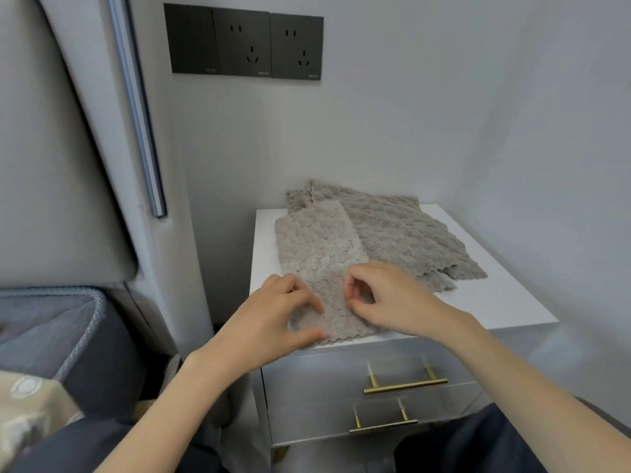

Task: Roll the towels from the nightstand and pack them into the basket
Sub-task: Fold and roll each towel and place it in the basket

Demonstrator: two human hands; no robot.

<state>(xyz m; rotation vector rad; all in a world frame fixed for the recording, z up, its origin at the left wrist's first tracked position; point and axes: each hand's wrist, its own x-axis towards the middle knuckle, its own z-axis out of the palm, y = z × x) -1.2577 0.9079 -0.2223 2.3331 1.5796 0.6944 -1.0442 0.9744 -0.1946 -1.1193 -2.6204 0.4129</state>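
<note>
At the front-left corner of the nightstand point(495, 302), I see my left hand point(280, 312) pinching the near end of the light towel point(317, 247) between thumb and curled fingers. My right hand point(386, 302) pinches the same end just beside it. The darker towels point(409, 237) lie toward the back-right, overlapped by the light one.

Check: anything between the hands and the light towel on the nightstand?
Nothing visible: left hand and right hand both pinch the near end of the light beige fluffy towel. Basket is out of view.
</note>
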